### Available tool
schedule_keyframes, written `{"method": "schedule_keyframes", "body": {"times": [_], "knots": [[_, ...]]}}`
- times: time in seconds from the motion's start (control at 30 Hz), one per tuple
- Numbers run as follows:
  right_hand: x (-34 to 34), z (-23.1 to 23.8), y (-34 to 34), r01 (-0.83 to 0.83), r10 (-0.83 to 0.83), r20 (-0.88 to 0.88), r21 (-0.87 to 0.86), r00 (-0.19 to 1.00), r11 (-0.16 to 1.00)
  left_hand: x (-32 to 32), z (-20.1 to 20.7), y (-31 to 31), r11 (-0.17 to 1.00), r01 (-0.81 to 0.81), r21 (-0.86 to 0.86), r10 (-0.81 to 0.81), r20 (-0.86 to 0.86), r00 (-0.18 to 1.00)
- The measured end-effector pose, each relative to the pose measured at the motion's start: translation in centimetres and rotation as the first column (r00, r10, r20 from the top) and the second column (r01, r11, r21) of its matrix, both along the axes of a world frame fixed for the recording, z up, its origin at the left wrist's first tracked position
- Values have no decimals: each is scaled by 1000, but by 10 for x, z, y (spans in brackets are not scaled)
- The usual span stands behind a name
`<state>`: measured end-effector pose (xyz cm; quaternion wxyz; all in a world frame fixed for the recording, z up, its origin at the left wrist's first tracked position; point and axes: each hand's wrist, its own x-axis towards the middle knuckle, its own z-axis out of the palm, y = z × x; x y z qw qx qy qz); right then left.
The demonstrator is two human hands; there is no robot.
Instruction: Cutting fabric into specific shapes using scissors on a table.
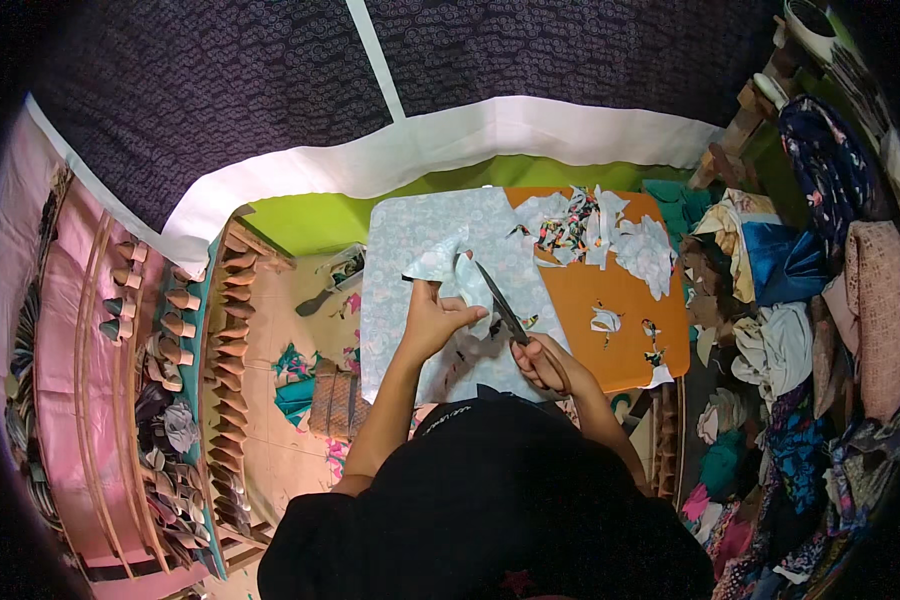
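My left hand (436, 322) is raised over the table, its fingers closed on a pale bluish-white piece of fabric (438, 260) with a dark lower edge. In my right hand (544, 364) is a pair of dark scissors (500, 300), the blades pointing up and left toward the fabric. The blade tips are close beside the fabric; whether they touch it I cannot tell. Beneath both hands lies a large pale patterned fabric (395, 300), covering the left and middle of an orange table (620, 365).
White and multicoloured fabric scraps (570, 225) lie on the table's far right, with smaller offcuts (606, 320) nearer. Racks of shoe-shaped forms (232, 360) stand at left. Heaped cloths (778, 350) line the right side. A dark patterned curtain (270, 90) hangs beyond the table.
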<state>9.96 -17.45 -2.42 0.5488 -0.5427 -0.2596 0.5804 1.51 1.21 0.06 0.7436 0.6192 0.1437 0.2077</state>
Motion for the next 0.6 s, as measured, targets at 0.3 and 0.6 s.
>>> {"method": "schedule_keyframes", "body": {"times": [0.3, 0.6], "knots": [[4, -1, -1, -9, 9, 125, -4, 992, 1000, -5, 1, -2, 998, 44, 34, -42, -46, 998], [0, 9, 1, 26, -34, 213, 42, 977, 999, -5, 3, 1, 998, 26, 49, -22, -78, 997]]}}
